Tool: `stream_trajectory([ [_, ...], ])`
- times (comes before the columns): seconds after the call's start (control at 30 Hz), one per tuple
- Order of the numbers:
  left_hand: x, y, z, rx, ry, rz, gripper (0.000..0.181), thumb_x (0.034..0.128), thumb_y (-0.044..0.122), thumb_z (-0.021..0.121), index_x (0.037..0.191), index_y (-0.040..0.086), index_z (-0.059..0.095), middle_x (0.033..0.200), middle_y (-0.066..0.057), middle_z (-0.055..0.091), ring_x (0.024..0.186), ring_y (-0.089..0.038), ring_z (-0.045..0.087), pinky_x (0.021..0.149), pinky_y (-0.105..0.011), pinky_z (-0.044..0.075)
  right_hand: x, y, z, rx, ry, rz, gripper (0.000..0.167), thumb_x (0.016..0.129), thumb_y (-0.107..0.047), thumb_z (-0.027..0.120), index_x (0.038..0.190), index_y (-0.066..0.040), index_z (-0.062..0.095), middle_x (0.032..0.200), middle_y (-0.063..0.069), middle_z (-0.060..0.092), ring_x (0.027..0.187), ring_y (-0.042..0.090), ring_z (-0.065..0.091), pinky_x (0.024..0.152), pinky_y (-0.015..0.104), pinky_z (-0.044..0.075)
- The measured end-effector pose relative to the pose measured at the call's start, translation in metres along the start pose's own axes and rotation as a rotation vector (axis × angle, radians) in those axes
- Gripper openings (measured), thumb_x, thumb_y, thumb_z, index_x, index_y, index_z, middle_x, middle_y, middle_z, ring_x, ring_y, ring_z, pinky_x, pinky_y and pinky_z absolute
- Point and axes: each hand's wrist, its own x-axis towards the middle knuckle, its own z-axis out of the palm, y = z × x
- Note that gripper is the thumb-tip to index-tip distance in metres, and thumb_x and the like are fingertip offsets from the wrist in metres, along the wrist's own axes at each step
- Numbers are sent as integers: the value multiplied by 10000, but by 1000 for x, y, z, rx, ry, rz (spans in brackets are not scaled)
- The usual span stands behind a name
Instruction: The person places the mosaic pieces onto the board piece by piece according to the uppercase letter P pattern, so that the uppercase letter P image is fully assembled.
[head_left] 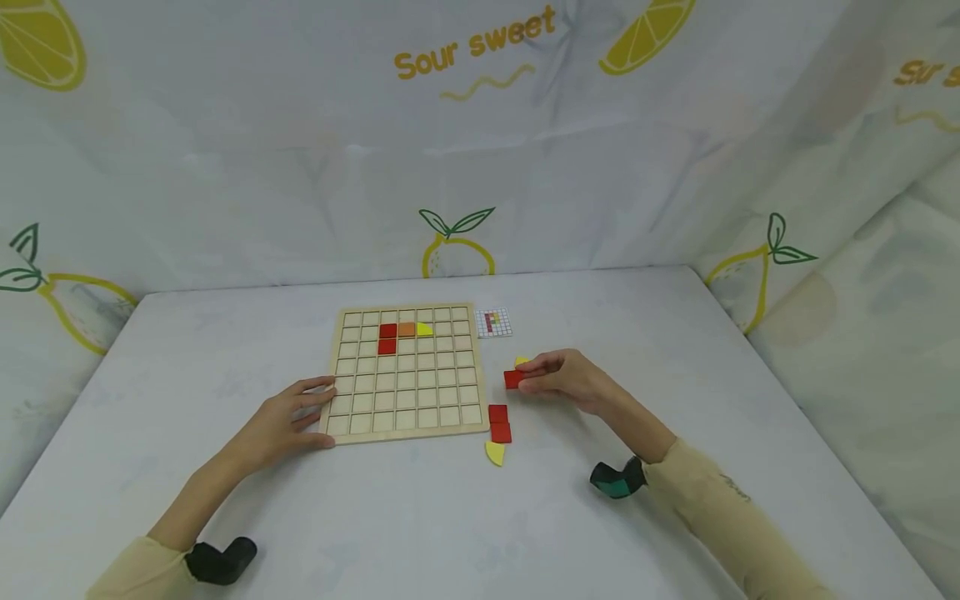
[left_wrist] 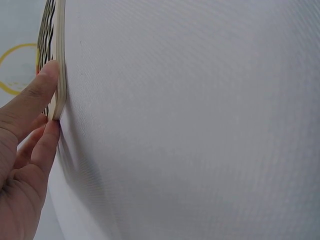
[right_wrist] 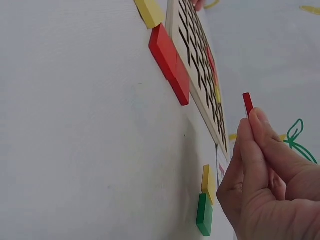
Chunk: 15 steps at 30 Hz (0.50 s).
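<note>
A wooden grid board [head_left: 406, 433] holds two red squares, an orange square [head_left: 407, 329] and a yellow piece [head_left: 425, 329] in its upper rows. The left hand [head_left: 281, 425] holds the board's near left corner, thumb at the front and fingertips along the side; in the left wrist view, thumb and fingers of the left hand [left_wrist: 30, 135] touch the board's edge [left_wrist: 61, 65]. Right of the board, the right hand [head_left: 566, 379] pinches a red square [head_left: 513, 380] between thumb and fingers. In the right wrist view that red tile [right_wrist: 248, 104] stands edge-on above the right hand [right_wrist: 270, 175].
A small pattern card [head_left: 493, 322] lies by the board's upper right corner. Two red squares [head_left: 499, 423] and a yellow quarter piece [head_left: 495, 453] lie near its lower right. Under the right hand are a yellow piece [right_wrist: 207, 182] and a green piece [right_wrist: 204, 215].
</note>
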Motion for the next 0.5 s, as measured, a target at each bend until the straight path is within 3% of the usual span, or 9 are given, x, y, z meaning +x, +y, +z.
stream_trajectory([
  [0.2,1,0,0,-9,-3,-2,708,720,59,813,1292,-183,474,1459,-266,327,1292,-449,399,977,-371,495,11,-7,10,47,-15,-26,350,836,-42,738,1170,25,657,1124,105,620,971,206,553,784,208,587],
  [0.5,0,0,0,-3,0,-4,703,712,63,818,1279,-187,485,1455,-267,336,1287,-449,403,970,-361,501,25,-14,30,102,-45,-59,354,833,-39,740,1165,47,650,1042,91,666,851,149,632,820,240,593],
])
